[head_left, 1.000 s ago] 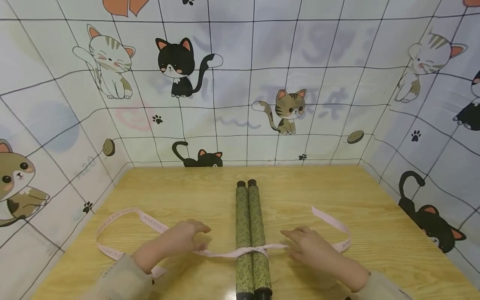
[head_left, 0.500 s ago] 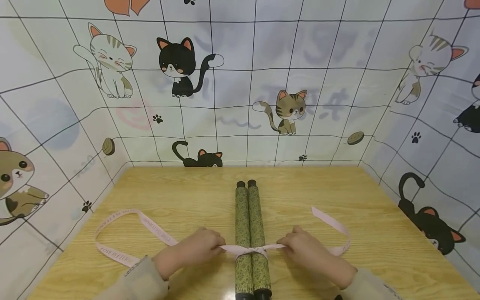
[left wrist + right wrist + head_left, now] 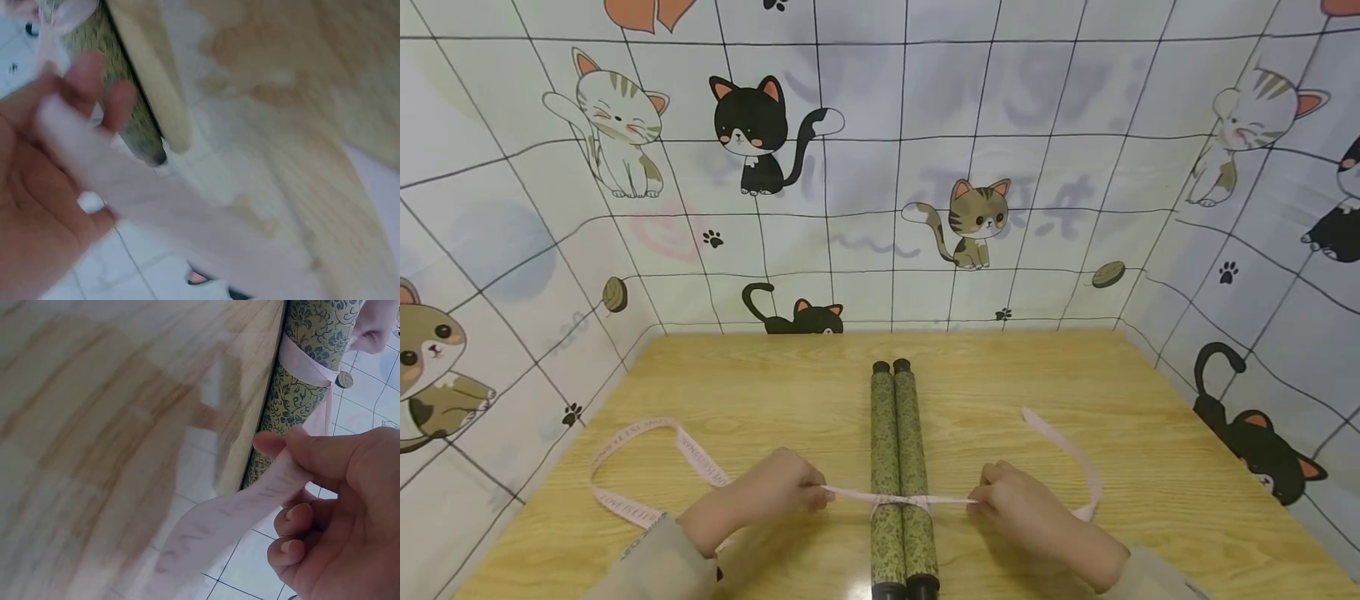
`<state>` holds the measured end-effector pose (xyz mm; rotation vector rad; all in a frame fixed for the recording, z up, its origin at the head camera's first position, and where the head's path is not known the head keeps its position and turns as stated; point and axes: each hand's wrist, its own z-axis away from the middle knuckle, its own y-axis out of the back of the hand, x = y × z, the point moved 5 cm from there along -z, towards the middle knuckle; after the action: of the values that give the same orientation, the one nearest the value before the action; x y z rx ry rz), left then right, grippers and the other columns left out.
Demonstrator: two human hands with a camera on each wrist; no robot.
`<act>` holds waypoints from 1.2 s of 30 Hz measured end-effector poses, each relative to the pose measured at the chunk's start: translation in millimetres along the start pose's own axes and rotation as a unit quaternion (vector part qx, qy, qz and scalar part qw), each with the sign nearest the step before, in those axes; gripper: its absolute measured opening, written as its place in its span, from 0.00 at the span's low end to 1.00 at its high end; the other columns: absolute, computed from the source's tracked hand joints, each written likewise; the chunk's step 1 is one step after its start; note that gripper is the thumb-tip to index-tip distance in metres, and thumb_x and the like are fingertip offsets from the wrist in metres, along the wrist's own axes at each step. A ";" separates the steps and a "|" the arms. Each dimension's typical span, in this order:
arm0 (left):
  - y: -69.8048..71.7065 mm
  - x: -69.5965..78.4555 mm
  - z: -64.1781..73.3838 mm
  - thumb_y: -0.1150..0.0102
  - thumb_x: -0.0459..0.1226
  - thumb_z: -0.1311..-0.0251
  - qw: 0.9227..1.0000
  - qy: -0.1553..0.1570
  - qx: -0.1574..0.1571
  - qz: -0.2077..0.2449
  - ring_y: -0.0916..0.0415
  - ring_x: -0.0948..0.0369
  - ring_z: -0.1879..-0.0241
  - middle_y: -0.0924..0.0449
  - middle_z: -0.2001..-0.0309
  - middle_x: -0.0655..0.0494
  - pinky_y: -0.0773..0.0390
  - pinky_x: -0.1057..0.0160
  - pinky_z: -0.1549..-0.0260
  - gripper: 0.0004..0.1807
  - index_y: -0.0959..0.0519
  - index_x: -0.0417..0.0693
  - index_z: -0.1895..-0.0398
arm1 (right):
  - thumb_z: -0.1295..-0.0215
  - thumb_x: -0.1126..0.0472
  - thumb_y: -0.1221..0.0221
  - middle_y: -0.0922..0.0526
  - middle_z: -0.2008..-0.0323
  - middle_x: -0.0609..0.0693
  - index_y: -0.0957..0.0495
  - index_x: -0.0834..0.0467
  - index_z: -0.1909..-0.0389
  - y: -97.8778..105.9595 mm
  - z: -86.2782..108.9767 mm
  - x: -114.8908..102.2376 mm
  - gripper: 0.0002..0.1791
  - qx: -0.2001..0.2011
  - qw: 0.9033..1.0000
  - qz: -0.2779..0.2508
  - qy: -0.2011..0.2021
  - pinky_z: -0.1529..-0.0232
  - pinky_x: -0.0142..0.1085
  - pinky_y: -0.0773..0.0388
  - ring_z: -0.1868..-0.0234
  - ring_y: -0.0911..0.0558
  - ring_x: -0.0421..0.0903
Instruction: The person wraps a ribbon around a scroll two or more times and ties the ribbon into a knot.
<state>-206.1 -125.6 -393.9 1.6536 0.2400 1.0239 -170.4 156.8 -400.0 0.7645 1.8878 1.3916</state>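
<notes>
Two scrolls (image 3: 886, 442) covered in green patterned cloth, with black end knobs, lie side by side on the wooden table. A pink printed ribbon (image 3: 850, 493) wraps round both and crosses on top of them. To the left of the scrolls, my left hand (image 3: 775, 492) pinches one side of the ribbon. On the other side my right hand (image 3: 1026, 512) pinches the opposite length between thumb and forefinger. The stretch between the hands looks straight and narrow. In the right wrist view the loose ribbon (image 3: 212, 528) trails down from the fingers, lettering showing.
A long loop of loose ribbon (image 3: 625, 437) curves over the left of the table (image 3: 760, 375). A shorter tail (image 3: 1071, 450) curls at the right. Cloth walls (image 3: 865, 167) printed with a grid and cartoon cats stand behind and at both sides.
Both hands first reached to the ribbon and took hold of it near the scrolls. They have since drawn apart, and the ribbon between them has straightened and narrowed over the scrolls.
</notes>
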 end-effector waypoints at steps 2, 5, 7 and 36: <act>3.9 -2.5 0.9 0.49 0.46 0.34 0.996 0.016 0.001 0.083 0.38 0.71 0.81 0.21 0.79 0.65 0.36 0.70 0.80 0.17 0.19 0.52 0.78 | 0.44 0.58 0.37 0.29 0.75 0.37 0.15 0.55 0.71 1.2 1.7 0.5 0.05 0.003 1.000 0.004 -0.007 0.75 0.27 0.33 0.73 0.35 0.33; 8.4 -2.3 1.8 0.55 0.47 0.31 0.991 0.013 0.007 0.131 0.36 0.71 0.79 0.20 0.76 0.62 0.35 0.70 0.76 0.18 0.18 0.49 0.70 | 0.43 0.57 0.37 0.24 0.74 0.38 0.15 0.55 0.70 2.9 4.2 0.8 0.06 0.007 1.000 0.009 -0.009 0.74 0.27 0.31 0.73 0.33 0.34; 10.5 -1.1 2.0 0.57 0.46 0.30 0.990 0.014 0.013 0.137 0.39 0.71 0.82 0.22 0.79 0.61 0.35 0.70 0.77 0.17 0.19 0.47 0.62 | 0.43 0.57 0.38 0.20 0.73 0.40 0.15 0.55 0.69 4.1 5.1 1.0 0.06 0.012 1.000 0.009 -0.010 0.74 0.28 0.31 0.73 0.32 0.34; 39.5 8.5 9.3 0.46 0.43 0.36 0.972 0.051 0.091 0.211 0.31 0.58 0.63 0.24 0.62 0.54 0.30 0.57 0.66 0.09 0.22 0.49 0.70 | 0.45 0.62 0.36 0.32 0.71 0.35 0.17 0.56 0.54 18.2 13.0 2.3 0.16 0.081 0.997 0.008 -0.009 0.72 0.25 0.38 0.69 0.40 0.34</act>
<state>-207.8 -140.9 -355.4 1.8663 0.0499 1.4442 -160.3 170.9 -385.6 0.8700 2.0024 1.2475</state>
